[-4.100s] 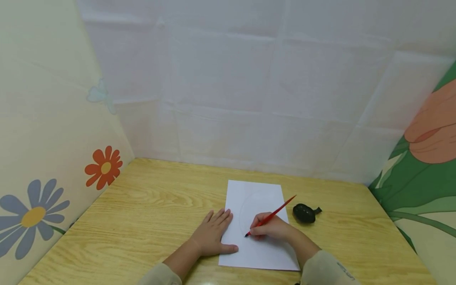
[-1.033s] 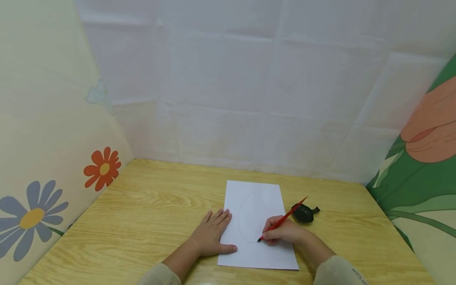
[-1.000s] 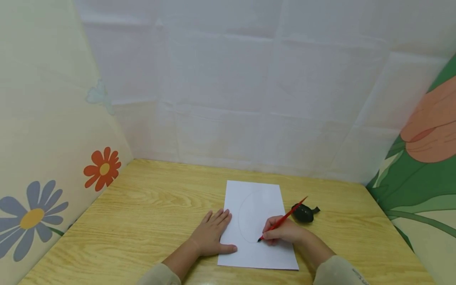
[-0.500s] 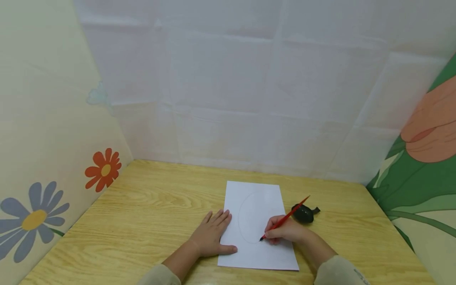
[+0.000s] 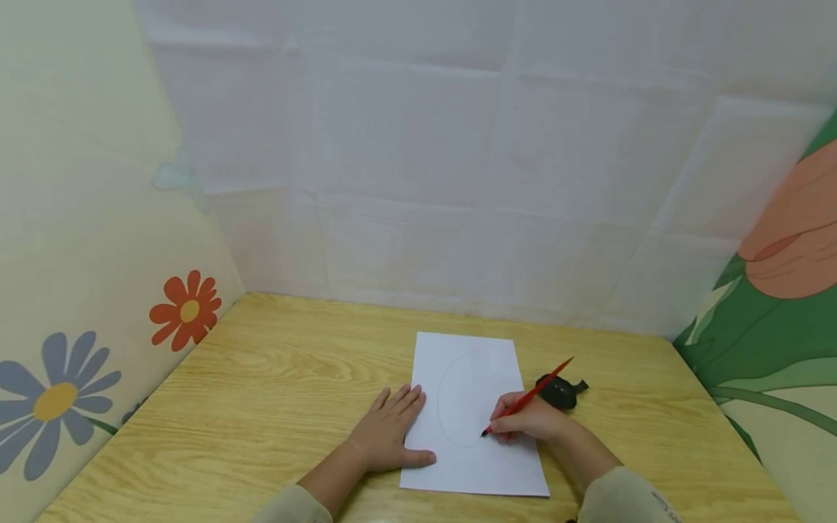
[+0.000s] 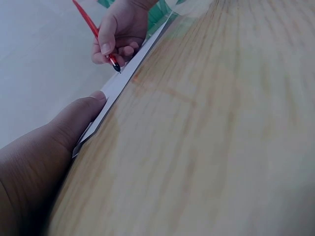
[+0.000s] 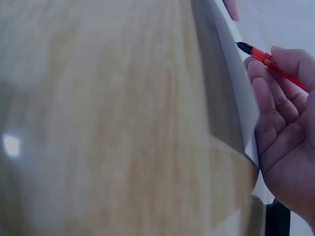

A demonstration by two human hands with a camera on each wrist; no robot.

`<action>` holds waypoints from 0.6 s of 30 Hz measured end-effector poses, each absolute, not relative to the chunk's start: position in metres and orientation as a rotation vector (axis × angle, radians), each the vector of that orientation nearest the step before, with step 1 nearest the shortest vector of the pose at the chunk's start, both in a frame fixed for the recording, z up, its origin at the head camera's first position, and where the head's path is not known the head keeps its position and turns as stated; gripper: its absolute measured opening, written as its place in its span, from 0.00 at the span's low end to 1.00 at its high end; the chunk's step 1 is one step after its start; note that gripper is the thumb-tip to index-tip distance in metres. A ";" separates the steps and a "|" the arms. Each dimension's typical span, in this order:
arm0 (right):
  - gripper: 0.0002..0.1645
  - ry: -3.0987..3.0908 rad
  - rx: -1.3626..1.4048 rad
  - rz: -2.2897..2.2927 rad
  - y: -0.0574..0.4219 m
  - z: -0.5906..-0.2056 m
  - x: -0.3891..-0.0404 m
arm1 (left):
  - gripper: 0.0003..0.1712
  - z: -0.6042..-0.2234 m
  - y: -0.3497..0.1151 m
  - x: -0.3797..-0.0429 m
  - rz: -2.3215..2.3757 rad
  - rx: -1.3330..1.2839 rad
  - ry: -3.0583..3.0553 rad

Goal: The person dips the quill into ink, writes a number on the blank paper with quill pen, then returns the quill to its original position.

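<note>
A sheet of white paper (image 5: 451, 465) lies on the wooden table, bearing a faint thin curve that rounds the left side of an oval. My left hand (image 5: 391, 436) rests flat with spread fingers over the sheet's left edge, thumb (image 6: 91, 104) on the paper. In my right hand (image 5: 532, 420) a slim red pen (image 5: 536, 388) is pinched between thumb and fingers, its tapered tail pointing up and right. The pen's black tip (image 7: 243, 47) is right at the paper, at the lower end of the curve.
Just beyond my right hand lies a shiny black oval object (image 5: 559, 392) with a short tail, partly overlapped by the pen. The wooden table (image 5: 288, 363) meets a white cloth backdrop (image 5: 418, 181) behind and flower-printed panels (image 5: 78, 240) at both sides.
My right hand has moved right with the pen, first down round the curve's bottom, then slightly up. The drawn line has grown longer. My left hand stays in place.
</note>
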State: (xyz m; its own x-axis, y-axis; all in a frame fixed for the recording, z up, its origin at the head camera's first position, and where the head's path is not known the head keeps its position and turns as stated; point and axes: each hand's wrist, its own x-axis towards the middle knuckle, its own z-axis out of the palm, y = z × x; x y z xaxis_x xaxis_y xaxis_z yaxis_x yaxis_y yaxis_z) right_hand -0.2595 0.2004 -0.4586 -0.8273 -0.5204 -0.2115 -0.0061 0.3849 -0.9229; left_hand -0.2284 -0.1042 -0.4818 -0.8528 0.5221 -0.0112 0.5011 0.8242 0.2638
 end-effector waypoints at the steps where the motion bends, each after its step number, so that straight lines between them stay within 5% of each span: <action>1: 0.16 2.174 -0.447 -1.448 0.201 -0.459 -0.260 | 0.61 -0.482 -0.104 -0.229 0.386 0.822 2.923; 18: 0.12 2.234 -0.372 -1.427 0.202 -0.453 -0.264 | 0.61 -0.481 -0.105 -0.227 0.401 0.826 2.915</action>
State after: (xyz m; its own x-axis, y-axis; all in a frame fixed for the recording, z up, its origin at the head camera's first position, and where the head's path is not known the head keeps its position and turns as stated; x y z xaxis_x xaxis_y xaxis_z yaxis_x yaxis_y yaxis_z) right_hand -0.2642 0.2021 -0.4535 -0.8575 -0.4584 -0.2336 0.0193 0.4251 -0.9049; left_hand -0.2271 -0.1053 -0.4809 -0.8505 0.5258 -0.0112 0.5033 0.8199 0.2728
